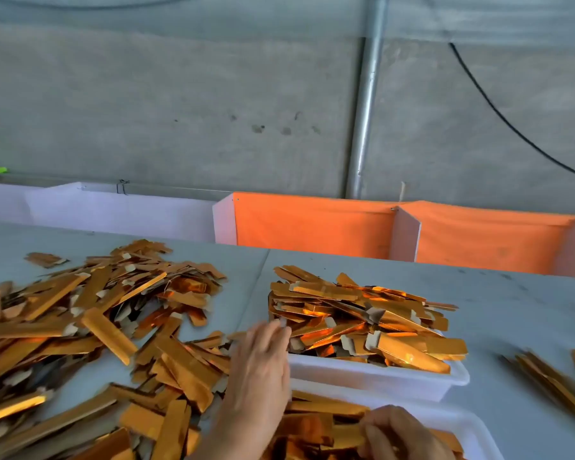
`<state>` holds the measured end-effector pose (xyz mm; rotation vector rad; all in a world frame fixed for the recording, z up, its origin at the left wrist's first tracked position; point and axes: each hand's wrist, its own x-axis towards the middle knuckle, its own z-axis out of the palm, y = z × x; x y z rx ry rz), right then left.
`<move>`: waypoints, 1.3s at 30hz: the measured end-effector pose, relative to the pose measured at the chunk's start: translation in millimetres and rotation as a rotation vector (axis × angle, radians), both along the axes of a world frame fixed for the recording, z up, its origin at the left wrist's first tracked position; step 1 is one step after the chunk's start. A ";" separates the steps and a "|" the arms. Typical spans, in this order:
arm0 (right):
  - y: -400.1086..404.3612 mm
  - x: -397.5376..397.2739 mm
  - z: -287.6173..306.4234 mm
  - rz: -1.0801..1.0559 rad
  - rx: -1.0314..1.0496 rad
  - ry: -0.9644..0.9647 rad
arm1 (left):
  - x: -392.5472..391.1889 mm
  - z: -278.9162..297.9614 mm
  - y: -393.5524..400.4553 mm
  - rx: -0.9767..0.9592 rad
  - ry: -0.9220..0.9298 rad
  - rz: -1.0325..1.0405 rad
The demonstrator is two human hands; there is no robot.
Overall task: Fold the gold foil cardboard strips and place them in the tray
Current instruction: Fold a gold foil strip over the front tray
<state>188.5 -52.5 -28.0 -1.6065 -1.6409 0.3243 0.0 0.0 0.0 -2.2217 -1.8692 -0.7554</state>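
— Gold strips (90,327) cover the frame's left; more fill the centre tray (379,376). And the hands?

— Left hand (259,366) reaches out, fingers relaxed. Right hand (402,433), bottom right, pinches a strip (342,433) over the near tray (478,433).

Gold foil strips (90,323) heaped beside overfilled tray (372,376)

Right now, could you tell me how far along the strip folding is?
Done: the far tray is heaped above its rim with gold strips. In hand: the right hand holds a strip over the near tray, partly filled; the left hand reaches toward the loose pile. Left: that large pile, plus a small bunch at right.
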 end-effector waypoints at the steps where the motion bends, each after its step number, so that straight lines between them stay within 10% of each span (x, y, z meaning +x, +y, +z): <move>1: 2.7 1.8 -3.0 -0.027 0.057 0.099 | -2.2 -1.8 7.8 -0.021 0.051 0.038; 7: -12.4 6.1 16.2 0.171 -0.002 -0.054 | -4.5 -11.5 36.0 -0.214 0.281 0.083; 25: -17.2 4.7 24.9 0.170 -0.154 -0.067 | -2.1 7.2 25.4 0.021 0.157 0.057; 30: -19.3 4.1 35.8 0.118 -0.182 0.254 | 1.8 20.8 -12.6 0.167 -0.327 -0.052; 34: -16.0 6.8 58.8 0.166 -0.102 0.677 | 17.7 14.4 -36.1 0.099 -0.297 -0.180; 39: -8.4 11.5 83.0 0.228 -0.022 0.764 | 27.7 14.6 -46.7 -0.031 -0.266 -0.213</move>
